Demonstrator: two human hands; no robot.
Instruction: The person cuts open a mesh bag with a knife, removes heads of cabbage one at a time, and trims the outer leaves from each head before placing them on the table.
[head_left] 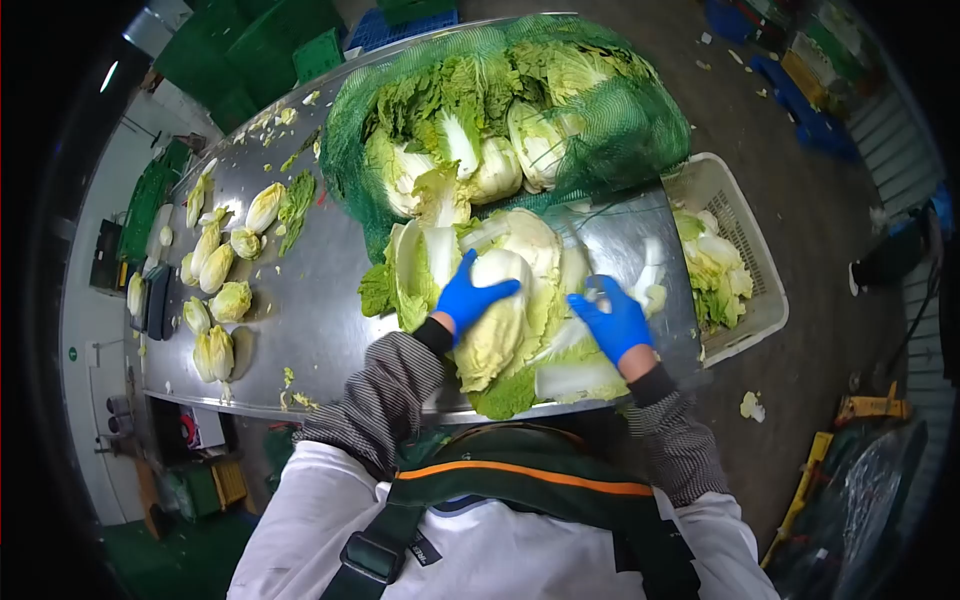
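Observation:
A large napa cabbage (500, 330) lies on the steel table (310, 310) right in front of me. My left hand (470, 295), in a blue glove, rests on the cabbage's pale head with fingers spread around it. My right hand (612, 320), also blue-gloved, is pressed on the loose outer leaves (575, 375) at the cabbage's right side; whether it grips a tool is hidden. Behind the cabbage a green net sack (620, 120) full of more cabbages lies open toward me.
Several trimmed cabbage halves (215, 265) lie in rows at the table's left end. A white plastic crate (745, 290) with cabbage leaves stands off the table's right edge. Green and blue crates (320, 50) are stacked beyond the table. Leaf scraps (750, 405) dot the floor.

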